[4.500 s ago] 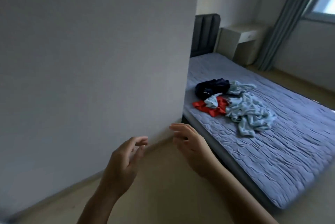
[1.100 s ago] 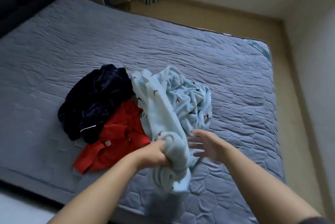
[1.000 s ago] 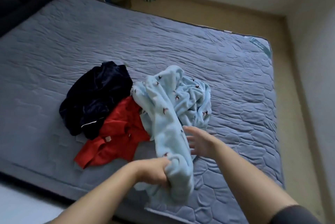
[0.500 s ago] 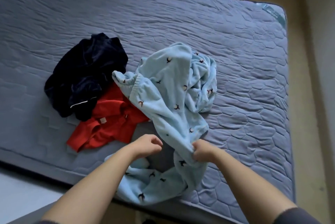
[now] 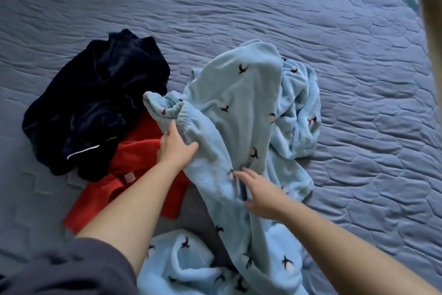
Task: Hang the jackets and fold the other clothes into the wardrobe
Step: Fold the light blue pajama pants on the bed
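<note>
Light-blue fleece garment (image 5: 241,108), printed with small dark birds, sprawls across the middle of the grey quilted mattress (image 5: 358,79) and reaches its near edge. To its left we find the navy garment (image 5: 95,103), with the red garment (image 5: 134,160) partly beneath it on the near side. Our left hand (image 5: 175,149) grips the fleece beside a gathered cuff (image 5: 189,115), thumb clamped over the fabric. Our right hand (image 5: 260,190) rests on the fleece, fingers extended and apart.
</note>
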The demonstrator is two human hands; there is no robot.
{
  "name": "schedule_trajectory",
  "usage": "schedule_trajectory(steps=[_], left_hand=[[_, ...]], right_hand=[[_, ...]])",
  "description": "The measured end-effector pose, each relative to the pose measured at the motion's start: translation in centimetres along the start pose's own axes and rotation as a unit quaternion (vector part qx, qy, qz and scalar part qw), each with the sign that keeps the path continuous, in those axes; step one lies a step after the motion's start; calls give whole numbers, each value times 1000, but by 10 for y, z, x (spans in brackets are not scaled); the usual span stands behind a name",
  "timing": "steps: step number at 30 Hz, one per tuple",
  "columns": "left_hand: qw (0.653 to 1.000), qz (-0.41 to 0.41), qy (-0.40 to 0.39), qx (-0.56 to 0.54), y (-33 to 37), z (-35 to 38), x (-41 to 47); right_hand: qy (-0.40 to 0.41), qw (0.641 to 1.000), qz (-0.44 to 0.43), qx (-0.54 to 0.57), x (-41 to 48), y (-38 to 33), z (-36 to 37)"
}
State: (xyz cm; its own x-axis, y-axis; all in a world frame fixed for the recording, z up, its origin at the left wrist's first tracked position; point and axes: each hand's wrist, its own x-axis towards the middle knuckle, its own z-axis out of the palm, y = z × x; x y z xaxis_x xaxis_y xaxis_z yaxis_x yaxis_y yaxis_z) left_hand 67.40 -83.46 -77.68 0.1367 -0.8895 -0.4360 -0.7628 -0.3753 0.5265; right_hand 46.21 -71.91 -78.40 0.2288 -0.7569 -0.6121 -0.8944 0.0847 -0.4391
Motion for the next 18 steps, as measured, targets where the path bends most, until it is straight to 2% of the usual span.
schedule_trajectory(steps=[3, 4, 6, 8, 9, 11, 13, 15, 17, 18], left_hand=[[992, -7, -105, 69, -7, 11, 5], [984, 0, -116, 132, -10, 15, 0], [965, 64, -74, 244, -12, 17, -16], [964, 139, -39, 222, -12, 10, -33], [969, 152, -53, 187, -9, 2, -42], [964, 183, -78, 175, -1, -21, -61], [936, 251, -84, 234, 12, -46, -82], [896, 355, -76, 257, 31, -72, -111], [826, 485, -57, 281, 57, -99, -145], [800, 515, -68, 301, 71, -113, -164]], right_hand=[[-79, 996, 16, -33, 13, 8, 30], [-90, 995, 22, -40, 12, 11, 37], [-106, 994, 33, -22, 7, 15, 40], [-109, 993, 48, 4, 3, 12, 30], [-90, 994, 64, 23, 0, 10, 21], [-9, 991, 100, 92, -8, 2, -4], [76, 976, 95, 179, -17, -8, -33], [124, 961, 69, 236, -29, -18, -66], [136, 959, 46, 246, -48, -30, -100], [136, 963, 33, 231, -61, -36, -116]])
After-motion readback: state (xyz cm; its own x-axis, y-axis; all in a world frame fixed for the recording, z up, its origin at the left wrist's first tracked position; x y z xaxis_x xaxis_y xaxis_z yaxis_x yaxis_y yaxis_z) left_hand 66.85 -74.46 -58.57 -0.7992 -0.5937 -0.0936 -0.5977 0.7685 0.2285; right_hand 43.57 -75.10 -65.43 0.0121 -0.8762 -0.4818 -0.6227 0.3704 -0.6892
